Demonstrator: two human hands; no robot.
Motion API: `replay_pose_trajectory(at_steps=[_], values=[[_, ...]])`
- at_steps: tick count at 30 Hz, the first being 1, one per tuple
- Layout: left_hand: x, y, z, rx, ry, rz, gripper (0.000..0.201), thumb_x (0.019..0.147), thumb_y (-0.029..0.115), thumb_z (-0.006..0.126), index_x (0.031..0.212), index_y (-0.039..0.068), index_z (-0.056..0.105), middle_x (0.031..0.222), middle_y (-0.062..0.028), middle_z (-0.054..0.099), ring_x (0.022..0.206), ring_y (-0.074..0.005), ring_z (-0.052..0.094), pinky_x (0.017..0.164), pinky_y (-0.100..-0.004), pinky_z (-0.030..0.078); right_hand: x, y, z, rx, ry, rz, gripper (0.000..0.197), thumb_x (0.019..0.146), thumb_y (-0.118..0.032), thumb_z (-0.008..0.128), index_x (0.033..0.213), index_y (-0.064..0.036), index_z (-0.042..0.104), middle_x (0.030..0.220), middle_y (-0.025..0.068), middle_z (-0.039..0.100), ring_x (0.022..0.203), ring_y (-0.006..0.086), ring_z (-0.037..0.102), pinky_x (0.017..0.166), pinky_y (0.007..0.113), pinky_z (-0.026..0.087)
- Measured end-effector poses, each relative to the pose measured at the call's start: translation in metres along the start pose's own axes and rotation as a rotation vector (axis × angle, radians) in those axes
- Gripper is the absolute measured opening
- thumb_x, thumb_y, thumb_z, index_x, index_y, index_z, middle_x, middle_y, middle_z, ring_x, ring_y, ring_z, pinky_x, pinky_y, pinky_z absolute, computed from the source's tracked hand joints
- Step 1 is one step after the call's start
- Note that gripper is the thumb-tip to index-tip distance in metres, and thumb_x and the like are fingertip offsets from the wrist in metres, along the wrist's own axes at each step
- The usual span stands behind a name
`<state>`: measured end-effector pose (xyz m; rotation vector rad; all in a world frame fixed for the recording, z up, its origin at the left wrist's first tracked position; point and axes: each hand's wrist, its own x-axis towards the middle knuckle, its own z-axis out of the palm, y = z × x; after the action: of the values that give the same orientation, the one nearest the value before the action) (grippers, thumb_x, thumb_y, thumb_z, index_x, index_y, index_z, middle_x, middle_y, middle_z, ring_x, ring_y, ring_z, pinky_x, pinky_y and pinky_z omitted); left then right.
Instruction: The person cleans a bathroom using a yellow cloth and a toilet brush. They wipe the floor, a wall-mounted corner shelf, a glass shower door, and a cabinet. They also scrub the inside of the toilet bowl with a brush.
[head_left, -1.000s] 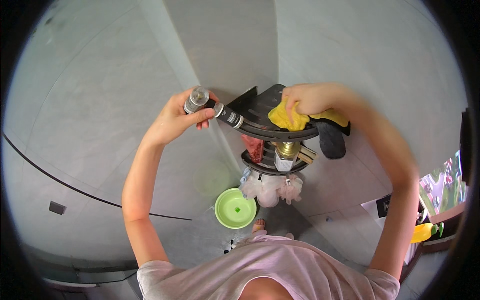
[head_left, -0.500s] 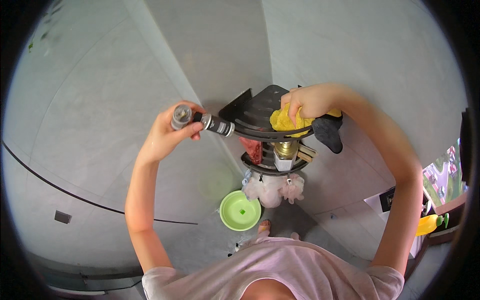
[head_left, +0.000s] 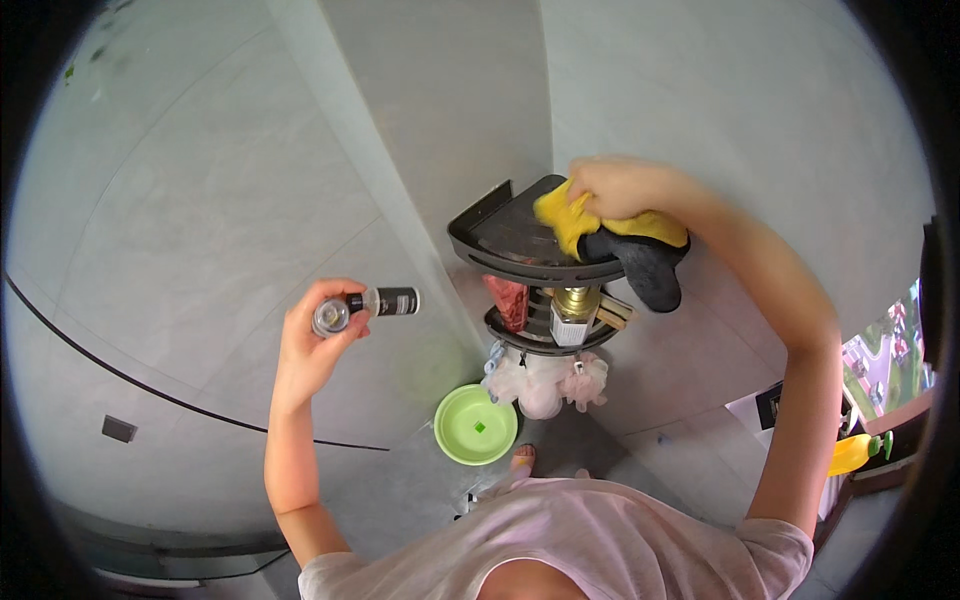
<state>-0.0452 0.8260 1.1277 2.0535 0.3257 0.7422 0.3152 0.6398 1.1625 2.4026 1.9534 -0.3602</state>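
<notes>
- Up high, the right hand (head_left: 620,188) presses a yellow cloth (head_left: 565,218) into the black top shelf (head_left: 490,240).
- The left hand (head_left: 312,345) grips two small bottles (head_left: 365,305), dark-labelled, well left of the shelf.
- A green basin (head_left: 476,425) sits below, on the floor.

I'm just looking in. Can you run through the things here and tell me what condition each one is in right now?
Left hand: closed around two small bottles.
Small bottles: held away from the shelf, lying sideways.
Right hand: pressing a yellow cloth.
Yellow cloth: crumpled on the upper shelf.
Upper shelf: bare apart from the cloth.
Lower shelf: holding a gold-capped bottle.
Green basin: on the floor, open side up.
</notes>
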Motion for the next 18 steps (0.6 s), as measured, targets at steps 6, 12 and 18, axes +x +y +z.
replay_pose_trajectory(at_steps=[6,12,18], values=[[-0.003,-0.006,0.003,-0.109,0.037,-0.003,0.023,0.085,-0.007,0.061,0.106,0.001,0.061,0.083,-0.0039,0.059,0.07,-0.0123,0.061,0.062,-0.0263,0.049,0.025,-0.028,0.036,-0.072,0.342,-0.24,0.032,0.083,-0.022,0.064,0.112,-0.0081,0.065,0.114,0.0185,0.056,0.11,0.0355,0.054,0.093,0.046,0.048],[0.005,-0.008,0.017,-0.217,0.044,0.037,0.022,0.087,-0.006,0.063,0.108,0.001,0.062,0.086,-0.0035,0.059,0.072,-0.0119,0.061,0.064,-0.0266,0.05,0.02,0.0,0.03,-0.249,0.334,-0.017,0.029,0.084,-0.019,0.063,0.111,-0.0097,0.066,0.114,0.0165,0.058,0.108,0.0361,0.059,0.089,0.046,0.052],[0.012,0.0,0.025,-0.237,0.024,0.082,0.023,0.087,-0.006,0.064,0.108,0.001,0.062,0.087,-0.0038,0.059,0.072,-0.012,0.061,0.063,-0.0265,0.05,-0.012,-0.006,0.02,-0.709,0.073,0.058,0.02,0.084,-0.016,0.064,0.099,-0.008,0.075,0.106,0.0119,0.071,0.102,0.0292,0.067,0.084,0.039,0.055]])
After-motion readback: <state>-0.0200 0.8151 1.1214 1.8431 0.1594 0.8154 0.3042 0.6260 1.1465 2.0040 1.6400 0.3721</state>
